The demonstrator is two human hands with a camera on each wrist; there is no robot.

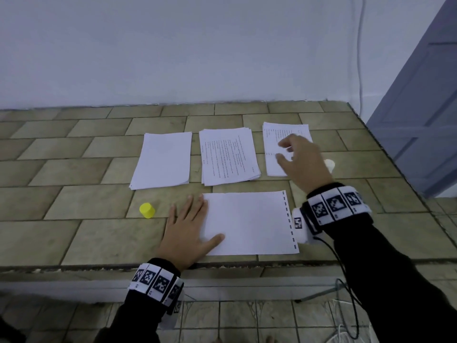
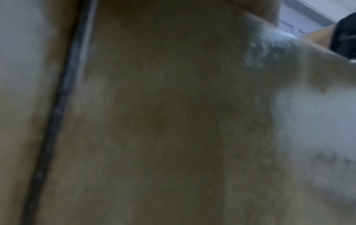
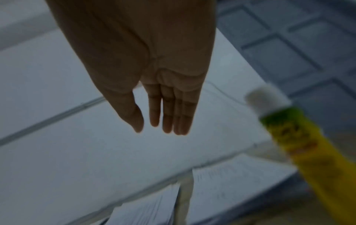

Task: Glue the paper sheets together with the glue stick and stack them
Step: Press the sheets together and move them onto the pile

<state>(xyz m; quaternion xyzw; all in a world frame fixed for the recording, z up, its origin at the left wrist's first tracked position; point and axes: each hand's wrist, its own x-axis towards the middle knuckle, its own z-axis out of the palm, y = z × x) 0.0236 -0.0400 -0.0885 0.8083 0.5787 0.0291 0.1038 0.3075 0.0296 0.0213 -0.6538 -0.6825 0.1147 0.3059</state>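
A single blank sheet (image 1: 249, 224) lies near the table's front edge. My left hand (image 1: 197, 219) rests flat on its left end, fingers straight. My right hand (image 1: 286, 151) hovers with relaxed, spread fingers over the right-hand stack of printed sheets (image 1: 274, 139), holding nothing; in the right wrist view the right hand (image 3: 163, 106) has straight fingers. The uncapped yellow glue stick (image 3: 308, 144) stands free just right of that hand; only its white tip (image 1: 330, 165) shows from the head. Its yellow cap (image 1: 147, 210) lies left of my left hand.
A blank paper stack (image 1: 162, 160) and a middle stack of printed sheets (image 1: 228, 157) lie behind the single sheet. The tiled table (image 1: 74, 194) ends at a wall behind and drops off on the right by a grey door (image 1: 420, 120). The left wrist view is blurred.
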